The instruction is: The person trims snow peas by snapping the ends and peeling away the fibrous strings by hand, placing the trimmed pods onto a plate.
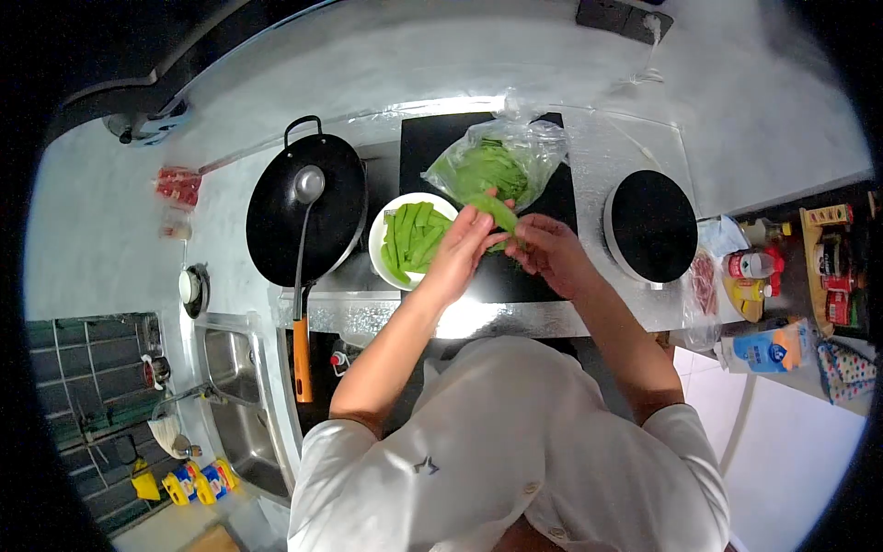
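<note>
A green snow pea pod [497, 212] is held up between my two hands, over the black cooktop. My left hand [463, 247] pinches one side of it between thumb and fingers. The fingers of my right hand [549, 252] are closed at its lower right end. Just left of my left hand stands a white bowl [374, 250], full of flat green pods [414, 237]. Behind my hands lies an open clear plastic bag [548, 145] with more green pods [492, 171] inside.
A black wok [267, 216] with a ladle [302, 244] across it stands left. A round black hotplate [651, 226] sits right, near a bagged red item [703, 285] and bottles [752, 265]. The sink [235, 363] is at the lower left.
</note>
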The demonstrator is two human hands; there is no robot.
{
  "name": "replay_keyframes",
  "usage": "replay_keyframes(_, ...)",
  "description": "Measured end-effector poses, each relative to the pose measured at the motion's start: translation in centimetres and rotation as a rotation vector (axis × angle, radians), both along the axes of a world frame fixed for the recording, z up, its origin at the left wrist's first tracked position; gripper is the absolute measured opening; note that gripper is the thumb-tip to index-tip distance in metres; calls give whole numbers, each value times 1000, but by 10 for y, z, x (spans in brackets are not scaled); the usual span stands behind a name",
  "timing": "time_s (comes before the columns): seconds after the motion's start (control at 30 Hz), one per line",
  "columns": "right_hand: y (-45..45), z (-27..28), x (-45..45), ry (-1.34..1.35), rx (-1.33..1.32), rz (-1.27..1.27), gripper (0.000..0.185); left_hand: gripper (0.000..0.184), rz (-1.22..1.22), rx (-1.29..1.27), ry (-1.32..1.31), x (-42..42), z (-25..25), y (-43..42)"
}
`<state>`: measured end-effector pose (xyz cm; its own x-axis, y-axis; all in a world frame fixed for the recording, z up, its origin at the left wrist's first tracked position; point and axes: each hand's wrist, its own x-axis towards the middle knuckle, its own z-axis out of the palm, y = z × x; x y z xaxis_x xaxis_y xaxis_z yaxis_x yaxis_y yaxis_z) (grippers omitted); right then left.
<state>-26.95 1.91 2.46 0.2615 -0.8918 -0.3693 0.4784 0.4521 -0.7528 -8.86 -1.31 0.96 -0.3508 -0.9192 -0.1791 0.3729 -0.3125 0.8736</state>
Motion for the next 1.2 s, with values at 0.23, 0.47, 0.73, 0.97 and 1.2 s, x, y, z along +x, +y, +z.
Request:
replay_keyframes(0.23,15,9,20,233,-62,9,21,35,-139,-79,-90,-3,22,-3)
replay_keyframes(0.47,1,24,9,747,-200,50,27,16,73,-88,-196,2,18,-1)
replay_keyframes(0.73,6,-31,31,607,-484,48,25,19,173,133,48,4,32,-5)
replay_keyframes(0.97,33,-18,47,396,-252,200,20,18,224,82,-17,7,32,-2)
replay_keyframes(1.2,41,-16,19,520,-148,-31,22,15,319,-63,132,18,38,-12)
